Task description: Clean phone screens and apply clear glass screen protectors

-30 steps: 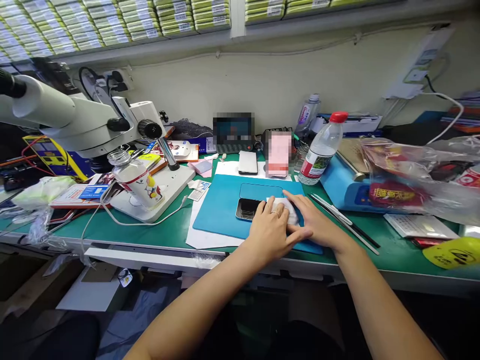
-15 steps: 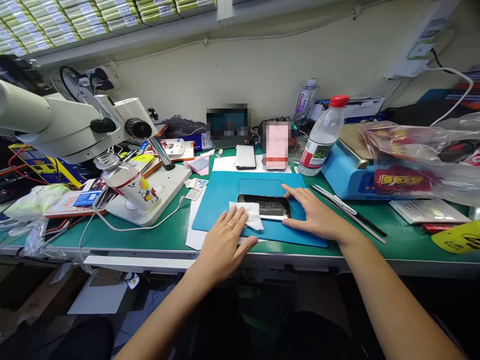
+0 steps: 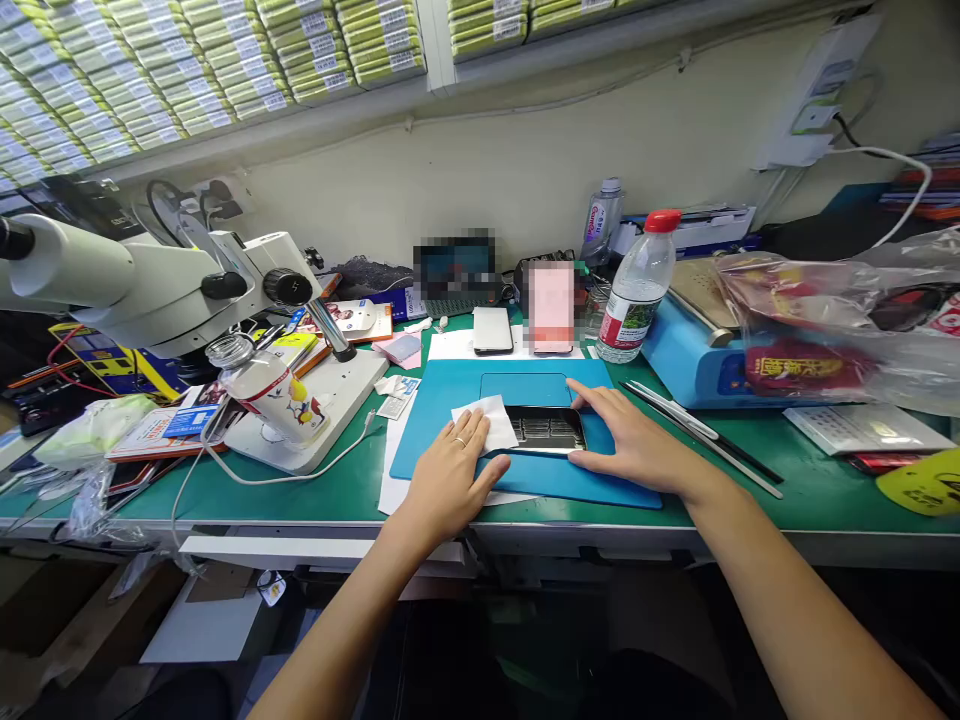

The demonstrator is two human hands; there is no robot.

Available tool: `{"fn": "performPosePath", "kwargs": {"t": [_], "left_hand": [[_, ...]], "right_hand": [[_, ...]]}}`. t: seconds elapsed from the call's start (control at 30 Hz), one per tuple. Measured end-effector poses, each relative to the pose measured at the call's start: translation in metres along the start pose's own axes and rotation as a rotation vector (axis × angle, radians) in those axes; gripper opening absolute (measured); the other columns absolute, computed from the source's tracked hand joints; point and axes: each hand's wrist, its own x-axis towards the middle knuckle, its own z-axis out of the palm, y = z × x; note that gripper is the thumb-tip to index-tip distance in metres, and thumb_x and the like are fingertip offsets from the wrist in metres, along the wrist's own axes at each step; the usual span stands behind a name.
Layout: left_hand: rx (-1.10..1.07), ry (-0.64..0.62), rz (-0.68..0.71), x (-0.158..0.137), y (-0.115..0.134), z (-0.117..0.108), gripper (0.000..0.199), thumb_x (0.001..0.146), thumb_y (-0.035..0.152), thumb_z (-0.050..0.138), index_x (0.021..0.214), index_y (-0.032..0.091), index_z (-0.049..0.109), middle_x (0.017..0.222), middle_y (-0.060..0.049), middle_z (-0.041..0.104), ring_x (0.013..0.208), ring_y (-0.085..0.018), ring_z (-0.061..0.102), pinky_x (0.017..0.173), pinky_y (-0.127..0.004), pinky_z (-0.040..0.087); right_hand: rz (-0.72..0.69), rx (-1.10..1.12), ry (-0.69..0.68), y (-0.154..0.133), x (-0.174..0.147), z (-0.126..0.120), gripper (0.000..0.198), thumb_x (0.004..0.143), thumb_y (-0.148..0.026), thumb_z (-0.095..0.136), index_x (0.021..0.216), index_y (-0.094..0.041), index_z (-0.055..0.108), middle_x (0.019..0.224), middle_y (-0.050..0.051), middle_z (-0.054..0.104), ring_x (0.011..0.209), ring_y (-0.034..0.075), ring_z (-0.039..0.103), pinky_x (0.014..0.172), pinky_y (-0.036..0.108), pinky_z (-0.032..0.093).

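A smartphone (image 3: 551,430) with a shiny, dark face lies on a blue mat (image 3: 435,385). A white wipe (image 3: 499,425) covers its left end. My left hand (image 3: 450,470) lies over the wipe, its fingers stretched flat on it and the thumb apart; a ring shows on one finger. At the phone's right end, my right hand (image 3: 630,440) holds it, with the thumb at the near edge and the fingers at the far edge. Just behind the phone lies a thin, dark-outlined rectangular panel (image 3: 525,384), see-through to the blue mat.
A microscope (image 3: 165,280) and a white printed bottle (image 3: 274,395) stand left, near a white cable (image 3: 292,475). Behind the mat are a white phone (image 3: 492,331) and a pink-screened one (image 3: 551,305). Rightward are a red-capped water bottle (image 3: 637,290), tweezers (image 3: 675,415) and a blue machine (image 3: 690,350).
The wipe under my left hand has shifted slightly left on the phone and spread flatter. My right hand stays at the phone's right end. The whole view has tilted up a little.
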Motion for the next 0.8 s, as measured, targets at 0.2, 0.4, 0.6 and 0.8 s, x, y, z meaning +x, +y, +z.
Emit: {"fn": "performPosePath", "kwargs": {"t": [0.2,0.4,0.6,0.8], "left_hand": [[0.02,0.024,0.042,0.022,0.023,0.008,0.069,0.106,0.058,0.033,0.151,0.007,0.045,0.16,-0.018,0.041,0.151,-0.031,0.035,0.123,-0.05,0.032],[-0.042,0.005,0.188,0.053,0.076,0.016,0.081,0.105,0.065,0.027,0.15,0.001,0.044,0.158,-0.02,0.044,0.151,-0.031,0.036,0.125,-0.043,0.028],[-0.084,0.023,0.215,0.044,0.092,0.022,0.085,0.103,0.069,0.03,0.151,0.001,0.044,0.158,-0.02,0.044,0.151,-0.031,0.036,0.125,-0.043,0.029],[-0.056,0.047,0.188,0.008,0.067,0.02,0.078,0.104,0.066,0.028,0.152,0.007,0.044,0.16,-0.016,0.042,0.151,-0.029,0.036,0.125,-0.045,0.03]], "right_hand": [[-0.011,0.005,0.013,-0.001,0.0,0.001,0.093,0.082,-0.058,0.068,0.161,-0.032,0.025,0.124,0.01,0.061,0.121,0.037,0.058,0.105,0.057,0.048],[-0.039,0.064,0.084,0.004,0.0,0.007,0.11,0.08,-0.057,0.069,0.164,-0.025,0.006,0.128,0.014,0.058,0.123,0.036,0.058,0.11,0.058,0.043],[-0.052,0.051,0.064,0.001,-0.002,0.005,0.102,0.082,-0.042,0.066,0.163,-0.027,0.007,0.128,0.012,0.057,0.123,0.034,0.058,0.109,0.057,0.045],[-0.042,0.019,0.057,0.002,-0.001,0.005,0.103,0.082,-0.056,0.068,0.163,-0.027,0.011,0.131,0.013,0.056,0.125,0.035,0.057,0.109,0.056,0.045]]}}
